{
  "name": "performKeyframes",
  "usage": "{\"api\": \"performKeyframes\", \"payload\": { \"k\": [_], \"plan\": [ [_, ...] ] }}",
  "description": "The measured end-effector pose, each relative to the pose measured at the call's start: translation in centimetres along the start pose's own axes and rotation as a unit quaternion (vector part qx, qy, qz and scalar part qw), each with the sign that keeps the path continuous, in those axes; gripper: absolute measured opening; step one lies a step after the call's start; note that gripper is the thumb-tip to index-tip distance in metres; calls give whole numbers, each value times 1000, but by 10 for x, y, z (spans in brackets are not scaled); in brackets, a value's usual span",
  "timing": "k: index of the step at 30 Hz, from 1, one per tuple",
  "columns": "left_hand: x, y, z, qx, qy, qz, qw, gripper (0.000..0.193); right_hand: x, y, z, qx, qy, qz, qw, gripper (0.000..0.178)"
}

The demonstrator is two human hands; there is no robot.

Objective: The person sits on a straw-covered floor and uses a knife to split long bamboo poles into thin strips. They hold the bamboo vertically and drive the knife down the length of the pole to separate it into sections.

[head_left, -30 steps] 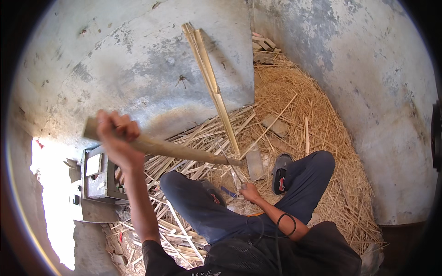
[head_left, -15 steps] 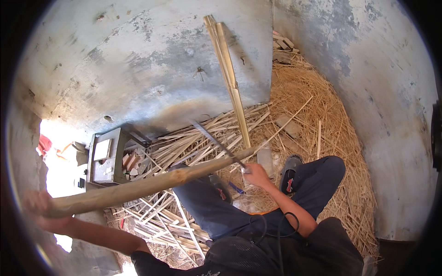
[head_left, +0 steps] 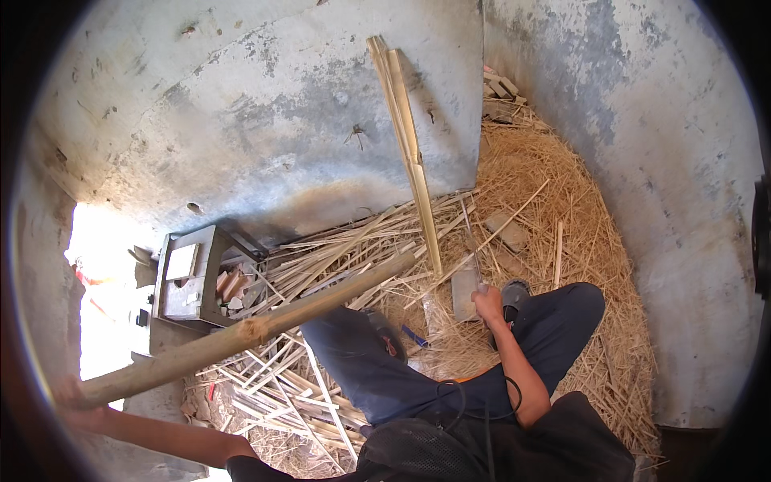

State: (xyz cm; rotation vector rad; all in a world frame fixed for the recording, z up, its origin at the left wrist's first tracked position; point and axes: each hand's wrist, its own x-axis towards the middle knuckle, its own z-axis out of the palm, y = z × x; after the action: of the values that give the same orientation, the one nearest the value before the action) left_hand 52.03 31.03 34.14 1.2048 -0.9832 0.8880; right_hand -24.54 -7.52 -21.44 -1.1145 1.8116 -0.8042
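A long bamboo pole with a swollen joint slants across in front of me, its far end raised over my left knee. At its near end, by the left edge, the fingers of my left hand are wrapped round it, partly blurred. My right hand is closed on the handle of a long narrow knife beside my right shoe. The blade points away from me and stands apart from the pole. Split bamboo lengths lean upright on the wall just beyond the pole's far end.
Thin bamboo strips lie heaped beyond and left of my legs. Straw-like shavings cover the right floor. A flat grey block lies by my right hand. A wooden box frame with broken bricks stands left. The worn wall rises ahead.
The knife has moved right, off the pole, and its blade has swung from pointing far left to nearly straight away from me. The pole's far end has shifted left and its near end lower.
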Motion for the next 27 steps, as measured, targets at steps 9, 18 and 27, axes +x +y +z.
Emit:
{"api": "performKeyframes", "payload": {
  "k": [9, 18, 27],
  "plan": [
    [-64, 170, 223, -659, -294, -167, 672, 17, 10, -19, -7, 230, -16, 127, 965, 18],
    [-116, 183, 254, -661, -209, -210, 690, 24, 10, 44, 26, -200, -45, 58, 977, 46],
    [-139, 183, 241, -665, -205, -210, 687, 22, 38, 126, 53, -280, -110, 127, 945, 57]
  ]
}}
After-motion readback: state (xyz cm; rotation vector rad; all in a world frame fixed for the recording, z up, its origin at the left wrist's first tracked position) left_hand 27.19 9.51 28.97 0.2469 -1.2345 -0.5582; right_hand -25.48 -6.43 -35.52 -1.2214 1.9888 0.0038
